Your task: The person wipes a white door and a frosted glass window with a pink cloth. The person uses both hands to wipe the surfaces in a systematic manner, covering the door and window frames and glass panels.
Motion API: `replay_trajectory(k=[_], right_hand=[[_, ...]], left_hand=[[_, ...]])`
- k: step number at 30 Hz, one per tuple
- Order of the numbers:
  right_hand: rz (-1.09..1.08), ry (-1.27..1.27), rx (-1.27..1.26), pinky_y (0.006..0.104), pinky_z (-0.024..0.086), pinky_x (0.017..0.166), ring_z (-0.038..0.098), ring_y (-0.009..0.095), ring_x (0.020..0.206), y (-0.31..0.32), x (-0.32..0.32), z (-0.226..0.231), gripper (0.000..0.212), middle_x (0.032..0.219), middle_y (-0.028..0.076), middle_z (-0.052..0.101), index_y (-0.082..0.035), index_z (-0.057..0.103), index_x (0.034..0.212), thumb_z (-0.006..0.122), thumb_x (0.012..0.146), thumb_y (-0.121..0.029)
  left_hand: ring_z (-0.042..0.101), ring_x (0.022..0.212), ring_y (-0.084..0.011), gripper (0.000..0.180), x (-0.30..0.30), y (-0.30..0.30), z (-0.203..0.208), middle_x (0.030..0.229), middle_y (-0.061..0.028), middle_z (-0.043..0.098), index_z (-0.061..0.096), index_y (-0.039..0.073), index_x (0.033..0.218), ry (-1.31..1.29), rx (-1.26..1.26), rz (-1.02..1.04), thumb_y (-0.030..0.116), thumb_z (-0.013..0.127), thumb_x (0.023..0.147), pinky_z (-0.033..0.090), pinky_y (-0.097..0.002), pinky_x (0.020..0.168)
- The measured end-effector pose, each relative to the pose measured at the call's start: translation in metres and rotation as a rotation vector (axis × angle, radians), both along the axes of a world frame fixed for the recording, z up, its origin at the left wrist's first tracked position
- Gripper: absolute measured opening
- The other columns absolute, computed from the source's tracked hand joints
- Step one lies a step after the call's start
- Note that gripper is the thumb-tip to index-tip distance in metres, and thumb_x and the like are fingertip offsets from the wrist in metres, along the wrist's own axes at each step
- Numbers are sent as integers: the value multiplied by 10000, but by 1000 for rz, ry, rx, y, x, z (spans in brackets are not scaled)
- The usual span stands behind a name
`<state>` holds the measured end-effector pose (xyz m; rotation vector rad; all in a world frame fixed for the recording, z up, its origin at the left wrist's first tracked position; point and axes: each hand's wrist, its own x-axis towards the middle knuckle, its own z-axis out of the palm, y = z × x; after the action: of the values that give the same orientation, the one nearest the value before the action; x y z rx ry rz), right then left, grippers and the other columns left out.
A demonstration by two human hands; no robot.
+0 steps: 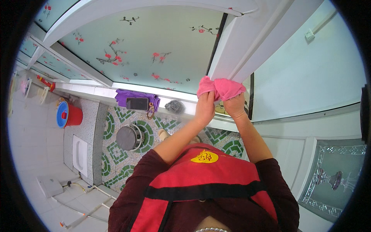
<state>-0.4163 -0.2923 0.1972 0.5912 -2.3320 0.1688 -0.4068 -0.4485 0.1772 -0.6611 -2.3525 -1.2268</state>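
1. Pink cloth point(221, 88): up front, slightly R of ctr, at lower end of white post point(247, 42); can't tell if it's touching or just in front. Bunched, w/ a pinched waist btwn two fuller ends.
2. L hand point(206, 106): fingers nearly closed, bent over the cloth's L end, gripping it. R hand point(235, 105): has hold of the R end; fingertips mostly hidden by fabric, so exact curl can't be told.
3. Handling (judged): lightwt, v. soft, floppy, no stiffness; not fragile. Prob. grippy if dry, heavier & slicker if wet; can't tell which.
4. Best hold: one hand per end, thumbs opp. fingers, a good fold in each; a single corner would let the rest droop.
5. Nearby: grey scrubber point(175, 106), phone point(137, 103) on purple cloth point(123, 96), all on white ledge point(193, 109), L of hands.
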Motion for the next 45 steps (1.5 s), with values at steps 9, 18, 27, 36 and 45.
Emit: replay_trajectory(k=[9,18,27,36,45], right_hand=[[-145,-163,-433,400,474,903,591,325,1045,-25,51,-8,429,1139,135,621,-54,665,1141,561,745,71],[24,-916,-2119,355,475,950,579,242,1120,4,48,-65,387,1198,121,607,29,552,1240,536,856,78],[-274,-974,-2404,377,488,942,594,261,1058,-20,16,-51,223,1132,138,615,10,572,1092,548,876,59],[-376,-1173,-2461,411,508,929,619,299,1030,-2,-12,-204,266,1078,166,639,25,587,1060,499,821,103],[-119,-1257,-1327,384,484,940,587,281,1100,19,14,-260,327,1164,169,599,59,545,1166,549,839,57]], left_hand=[[403,1262,-432,660,24,-11,-12,1385,-273,380,336,-34,1400,-216,243,48,-130,478,763,361,-443,1053],[566,1070,-206,471,16,3,-8,1220,-129,552,404,-10,1367,-960,1166,65,-36,477,903,489,-326,891],[460,1211,-369,625,-14,34,-39,1292,-253,454,307,-47,1395,-809,793,270,-68,460,790,357,-380,1037],[508,991,-447,305,-32,29,-131,978,-260,548,489,-21,990,-788,391,415,-75,554,697,413,-476,884],[580,983,-389,340,-39,19,-170,1008,-223,609,563,11,1105,-964,591,383,-31,516,771,465,-454,861]])
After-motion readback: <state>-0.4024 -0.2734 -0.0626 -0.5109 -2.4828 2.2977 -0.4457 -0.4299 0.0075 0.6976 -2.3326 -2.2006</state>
